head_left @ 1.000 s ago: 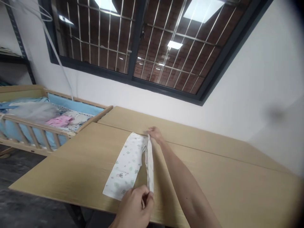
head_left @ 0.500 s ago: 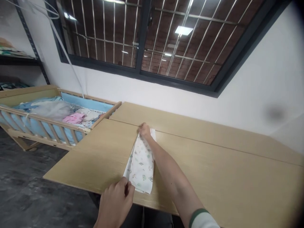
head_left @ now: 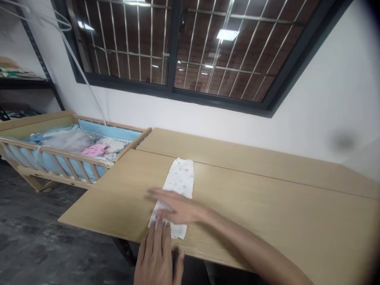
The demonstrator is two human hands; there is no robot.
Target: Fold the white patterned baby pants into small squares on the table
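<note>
A narrow folded white cloth point(head_left: 180, 178) with a small printed pattern lies lengthwise on the wooden table point(head_left: 243, 209); it looks like a baby garment, but its exact kind does not show. My left hand point(head_left: 156, 253) is open, fingers stretched forward, their tips at the cloth's near end. Across the cloth's middle stretches my right hand point(head_left: 176, 206), open and flat with fingers pointing left, blurred by motion. It covers part of the cloth, and whether it presses on it I cannot tell.
A wooden crib point(head_left: 74, 158) with blue lining stands at the table's left, holding a pink cloth point(head_left: 95, 150) and other fabrics. Behind the table rises a white wall with a barred window point(head_left: 172, 51). Shelves point(head_left: 23, 84) stand at the far left.
Both hands were pinching the cloth's left edge and have let go. My right hand has come from the far end toward me, fingers now spread flat. The left-hand fold now lies closed.
</note>
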